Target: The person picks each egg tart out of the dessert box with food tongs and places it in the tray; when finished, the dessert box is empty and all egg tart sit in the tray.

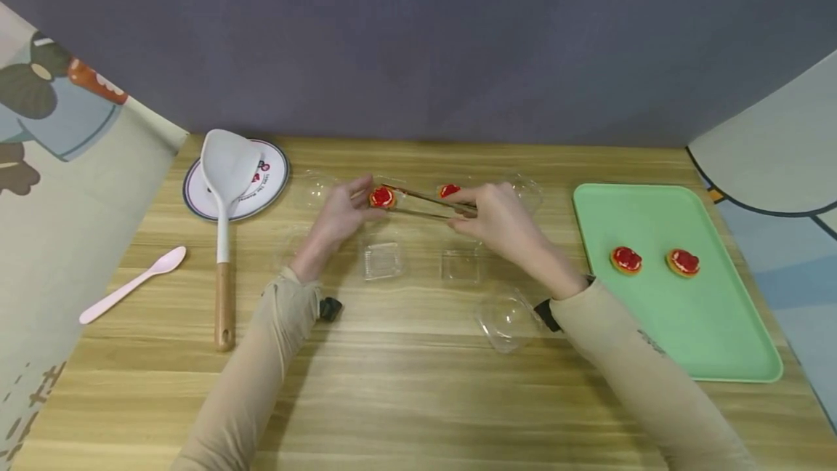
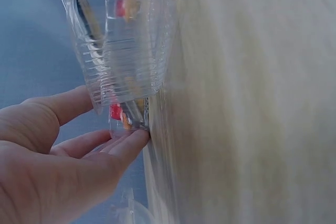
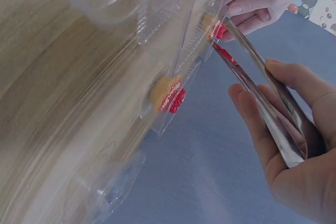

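My right hand (image 1: pixel 500 224) holds metal tongs (image 3: pixel 268 93), fingers and thumb along their two arms. The tong tips stand apart around a small red-topped tart (image 1: pixel 382 197), which sits in a clear plastic box (image 2: pixel 113 124). Thumb and fingers of my left hand (image 1: pixel 340 213) hold that box at its left end. To the right, a second red-topped tart (image 3: pixel 169 95) sits in another clear box, partly behind my right hand in the head view. Two more tarts, a left one (image 1: pixel 626 260) and a right one (image 1: pixel 683 262), lie on a green tray (image 1: pixel 686 333).
Nearer me stand clear boxes, a left one (image 1: pixel 382 260), a middle one (image 1: pixel 461 265) and one with its lid open (image 1: pixel 506 318). At the left, a white turner (image 1: pixel 225 166) with a wooden handle lies across a plate (image 1: pixel 277 176), beside a pink spoon (image 1: pixel 137 283).
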